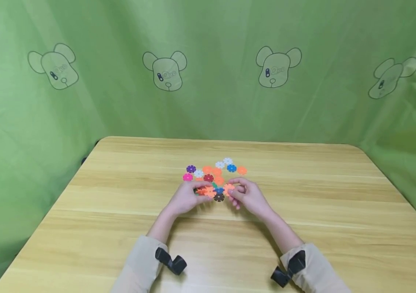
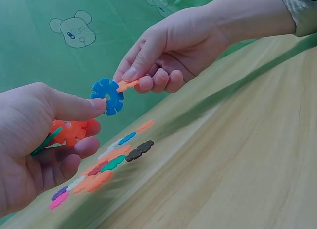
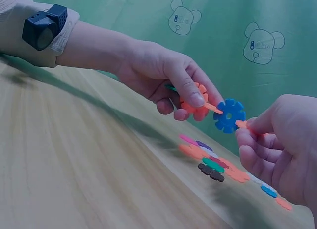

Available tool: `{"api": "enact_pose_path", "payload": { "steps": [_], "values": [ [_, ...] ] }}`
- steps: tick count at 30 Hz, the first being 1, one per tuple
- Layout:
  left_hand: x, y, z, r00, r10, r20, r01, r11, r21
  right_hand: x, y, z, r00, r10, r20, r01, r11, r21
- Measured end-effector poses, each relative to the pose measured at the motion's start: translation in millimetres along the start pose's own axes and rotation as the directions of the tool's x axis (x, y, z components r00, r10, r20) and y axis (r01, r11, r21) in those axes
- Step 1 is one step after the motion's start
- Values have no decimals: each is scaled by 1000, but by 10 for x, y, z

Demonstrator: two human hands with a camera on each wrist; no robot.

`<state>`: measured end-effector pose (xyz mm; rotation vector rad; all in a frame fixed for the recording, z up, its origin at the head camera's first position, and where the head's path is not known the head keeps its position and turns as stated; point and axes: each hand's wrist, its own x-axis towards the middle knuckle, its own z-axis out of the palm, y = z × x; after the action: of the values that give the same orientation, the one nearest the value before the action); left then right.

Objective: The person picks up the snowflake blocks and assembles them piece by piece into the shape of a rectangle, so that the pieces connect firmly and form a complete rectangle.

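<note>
1. The central blue disc, notched around its rim, is held above the wooden table, between two hands; all places below are given relative to it.
2. The left hand is seen to the left of the central blue disc. Its fingers are curled, and a joined cluster is gripped between thumb and fingers: a left orange disc is turned broadside, and a green piece is seen edge-on behind it. The blue rim is met by a narrow orange piece at the thumb tip.
3. The right hand is seen to the right of the central blue disc. A right orange disc is pinched by thumb and forefinger, the other fingers being curled in. The blue rim is met by its edge; how deeply it is slotted cannot be told.
4. Below the central blue disc, a brown disc and a green disc are laid flat on the table.
5. Beyond the central blue disc, loose discs are scattered: purple and pink to the left, a second blue disc to the right.
6. Farther behind it, a green curtain is hung.
</note>
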<state>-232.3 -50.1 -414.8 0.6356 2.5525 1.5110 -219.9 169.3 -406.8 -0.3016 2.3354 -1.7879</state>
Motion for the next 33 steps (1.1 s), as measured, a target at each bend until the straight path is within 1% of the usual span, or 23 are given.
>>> {"api": "enact_pose_path", "payload": {
  "steps": [4,7,12,17,23,33],
  "values": [
    [3,12,0,1000,-1,5,1,1000,-9,-4,0,37,999,5,-32,-4,999,37],
    [-3,25,-7,1000,-13,11,13,1000,-10,-12,5,69,999,4,-47,-1,998,68],
    [-20,46,-30,1000,-20,23,20,1000,1,-16,19,105,998,-8,-55,13,995,102],
    [-33,53,-47,1000,-23,21,23,999,25,-20,18,130,998,-13,-62,20,993,115],
    [-29,57,-54,1000,6,25,-7,999,46,-24,32,143,997,4,-75,8,988,152],
    [-42,98,-62,999,35,39,-37,998,55,-29,91,136,996,-38,-81,56,971,232]
  ]
}}
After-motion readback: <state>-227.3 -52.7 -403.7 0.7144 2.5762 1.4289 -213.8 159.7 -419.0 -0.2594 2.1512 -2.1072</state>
